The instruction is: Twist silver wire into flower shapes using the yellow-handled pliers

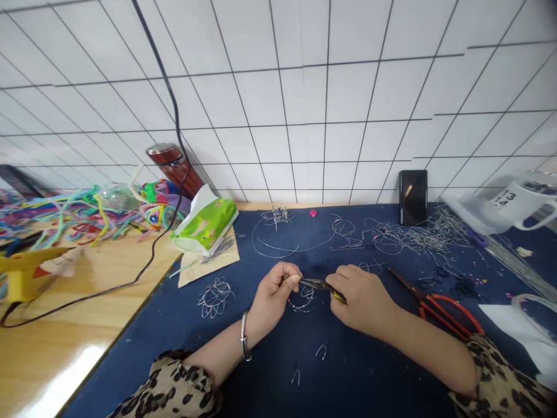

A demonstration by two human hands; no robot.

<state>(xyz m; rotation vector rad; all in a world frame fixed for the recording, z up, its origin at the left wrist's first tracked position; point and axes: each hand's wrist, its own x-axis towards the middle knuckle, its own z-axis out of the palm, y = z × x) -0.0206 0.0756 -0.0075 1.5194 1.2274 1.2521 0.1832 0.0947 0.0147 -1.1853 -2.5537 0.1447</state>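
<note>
My right hand (359, 299) is wrapped round the yellow handle of a pair of pliers (315, 284), whose dark jaws point left. My left hand (278, 290) is closed in a pinch right at the plier tips. Between thumb and finger is a thin silver wire piece, mostly hidden by the fingers. Below the jaws shows a looped wire shape (303, 300); whether it hangs from the pinch or lies on the mat I cannot tell. Another flower-like wire coil (216, 298) lies left of my left hand. Two small bent wire bits (321, 352) lie nearer me.
Red-handled scissors (450, 313) lie right of my right hand, near a tangle of wire (429, 235). A black phone (413, 197) leans on the tiled wall. Left are a tissue pack (206, 223), a yellow glue gun (28, 273), pipe cleaners (100, 215) and a black cable (152, 255).
</note>
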